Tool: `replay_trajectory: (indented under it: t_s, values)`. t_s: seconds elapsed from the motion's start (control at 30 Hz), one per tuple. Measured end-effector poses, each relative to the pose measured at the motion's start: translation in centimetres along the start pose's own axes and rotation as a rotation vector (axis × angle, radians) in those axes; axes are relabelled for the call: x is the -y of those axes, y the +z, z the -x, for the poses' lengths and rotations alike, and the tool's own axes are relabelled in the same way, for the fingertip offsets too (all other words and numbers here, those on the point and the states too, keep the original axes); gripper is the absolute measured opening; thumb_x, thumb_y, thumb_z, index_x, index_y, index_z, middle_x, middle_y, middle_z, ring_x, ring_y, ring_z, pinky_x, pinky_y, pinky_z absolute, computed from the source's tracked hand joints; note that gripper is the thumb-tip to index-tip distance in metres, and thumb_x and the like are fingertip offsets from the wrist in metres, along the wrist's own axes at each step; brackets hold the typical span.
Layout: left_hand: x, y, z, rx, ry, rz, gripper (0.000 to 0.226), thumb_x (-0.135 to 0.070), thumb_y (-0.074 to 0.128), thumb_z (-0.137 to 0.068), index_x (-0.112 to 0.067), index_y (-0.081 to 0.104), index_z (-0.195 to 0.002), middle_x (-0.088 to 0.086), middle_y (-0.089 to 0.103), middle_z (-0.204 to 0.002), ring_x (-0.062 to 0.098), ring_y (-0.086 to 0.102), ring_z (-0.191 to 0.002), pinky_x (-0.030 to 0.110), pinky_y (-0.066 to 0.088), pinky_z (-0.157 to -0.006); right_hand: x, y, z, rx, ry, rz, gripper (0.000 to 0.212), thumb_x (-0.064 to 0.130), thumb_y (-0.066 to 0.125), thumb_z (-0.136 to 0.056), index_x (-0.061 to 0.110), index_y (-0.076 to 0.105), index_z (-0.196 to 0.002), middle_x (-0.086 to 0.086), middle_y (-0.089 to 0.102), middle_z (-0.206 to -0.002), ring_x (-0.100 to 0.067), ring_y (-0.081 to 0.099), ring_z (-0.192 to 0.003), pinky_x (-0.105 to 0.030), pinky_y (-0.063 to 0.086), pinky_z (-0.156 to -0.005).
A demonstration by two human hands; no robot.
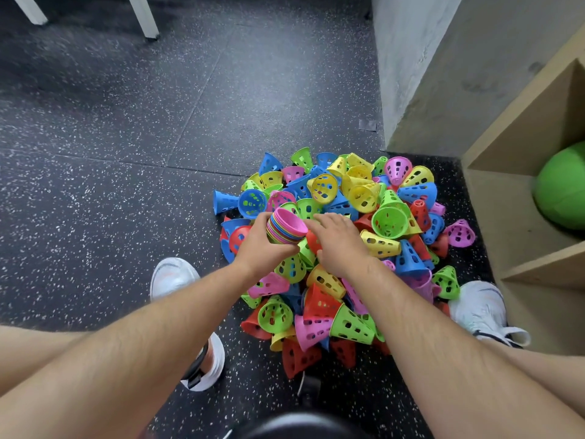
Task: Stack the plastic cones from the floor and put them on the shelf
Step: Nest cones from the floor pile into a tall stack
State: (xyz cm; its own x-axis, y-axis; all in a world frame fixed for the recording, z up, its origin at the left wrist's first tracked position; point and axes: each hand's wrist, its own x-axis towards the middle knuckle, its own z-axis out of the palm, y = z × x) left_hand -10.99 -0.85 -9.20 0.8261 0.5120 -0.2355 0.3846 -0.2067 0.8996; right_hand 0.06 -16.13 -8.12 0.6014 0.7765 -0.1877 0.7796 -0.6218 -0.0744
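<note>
One green ball [563, 188] in shelf [535, 103]; left fingers [264, 221] gripping nested cone stack [286, 228]; right fingers [323, 220] on red cone [312, 241], grip unclear.

A gym: speckled rubber floor [110, 128], green exercise ball [562, 191] in wooden shelf [519, 128].

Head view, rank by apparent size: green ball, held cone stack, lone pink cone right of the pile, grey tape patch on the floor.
1. green ball: largest, though cropped by the frame edge.
2. held cone stack and lone pink cone: too alike to rank, and the stack is partly hidden.
3. tape patch: smallest.
</note>
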Motion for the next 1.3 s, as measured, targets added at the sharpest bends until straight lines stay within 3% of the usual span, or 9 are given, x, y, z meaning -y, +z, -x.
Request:
replay_trajectory:
  t_s: [0.17,0.43,0.6,0.67,0.73,0.9,1.07,1.2,1.3]
  values:
    - [0.6,-0.5,0.1,0.002,-0.006,-0.007,0.069,-0.018,0.091,-0.069,-0.026,0.052,-0.125,-0.004,0.068,-0.107,0.008,0.069,-0.092,0.023,0.056,-0.076,-0.3,0.7,-0.9,0.052,-0.021,0.139,0.080,0.016,0.063,-0.091,0.034,0.021,-0.156,-0.005,0.031,-0.159,-0.030,0.022,-0.147,-0.045,0.008,-0.124]
    - [0.9,-0.4,0.5,0.022,-0.009,0.008,0.070,-0.014,0.090,-0.070,-0.027,0.051,-0.126,-0.003,0.067,-0.106,0.008,0.068,-0.089,0.017,0.053,-0.069,-0.9,1.7,-0.3,-0.056,-0.048,0.085,0.069,0.012,0.067,-0.086,0.032,0.037,-0.145,-0.004,0.047,-0.127,-0.028,0.043,-0.124,-0.041,0.023,-0.114]
    - [0.9,-0.3,0.3,0.012,-0.005,0.004,0.071,-0.017,0.091,-0.069,-0.029,0.051,-0.126,-0.004,0.067,-0.107,0.011,0.070,-0.092,0.026,0.058,-0.076,-2.1,0.0,0.7,-0.272,0.244,-0.459,0.053,0.031,0.074,-0.085,0.018,0.044,-0.127,-0.003,0.042,-0.119,-0.021,0.045,-0.105,-0.037,0.039,-0.099]
    - [0.7,-0.1,0.4,0.012,0.002,-0.009,0.072,-0.017,0.091,-0.069,-0.029,0.051,-0.128,-0.004,0.067,-0.107,0.010,0.070,-0.094,0.024,0.057,-0.077,-2.0,-1.3,0.9,-0.390,0.362,-0.713,0.049,0.038,0.075,-0.085,0.017,0.043,-0.115,-0.001,0.045,-0.117,-0.018,0.049,-0.098,-0.025,0.049,-0.081]
    - [0.7,0.1,0.4,0.014,0.006,-0.018,0.073,-0.019,0.092,-0.068,-0.030,0.051,-0.128,-0.004,0.067,-0.109,0.009,0.069,-0.095,0.025,0.057,-0.080,-1.5,-2.5,0.9,-0.481,0.403,-0.862,0.043,0.041,0.073,-0.086,0.017,0.045,-0.108,0.001,0.051,-0.114,-0.015,0.053,-0.094,-0.021,0.047,-0.069]
    - [0.1,0.6,0.5,0.028,0.010,0.006,0.070,-0.016,0.091,-0.069,-0.029,0.051,-0.126,-0.004,0.069,-0.107,0.008,0.069,-0.091,0.021,0.056,-0.076,0.6,-3.8,0.3,-0.557,0.243,-0.925,0.038,0.043,0.067,-0.093,0.019,0.057,-0.121,0.004,0.058,-0.112,-0.009,0.055,-0.098,-0.022,0.041,-0.084]
    - [-0.2,0.7,0.7,0.039,0.009,0.067,0.070,-0.023,0.090,-0.063,-0.028,0.052,-0.121,0.002,0.071,-0.107,0.012,0.073,-0.088,0.034,0.063,-0.077,2.4,-3.1,0.5,-0.382,0.106,-0.876,0.055,0.041,0.063,-0.096,0.017,0.050,-0.144,0.001,0.052,-0.140,-0.008,0.045,-0.129,-0.014,0.029,-0.104]
    - [-0.3,0.6,0.8,0.032,0.022,0.069,0.064,-0.013,0.087,-0.068,-0.028,0.053,-0.120,-0.003,0.070,-0.109,0.001,0.071,-0.090,0.022,0.059,-0.075,2.8,-1.9,1.0,-0.181,0.058,-0.828,0.066,0.055,0.057,-0.093,0.026,0.043,-0.151,0.003,0.053,-0.140,-0.010,0.044,-0.131,-0.027,0.034,-0.110]
    - [0.4,0.3,0.6,0.019,0.017,0.024,0.069,-0.021,0.089,-0.064,-0.028,0.053,-0.122,-0.001,0.070,-0.106,0.012,0.072,-0.091,0.033,0.062,-0.079,2.2,-1.7,1.3,-0.175,0.101,-0.906,0.055,0.049,0.051,-0.098,0.029,0.044,-0.148,0.006,0.053,-0.142,-0.009,0.043,-0.133,-0.032,0.034,-0.111]
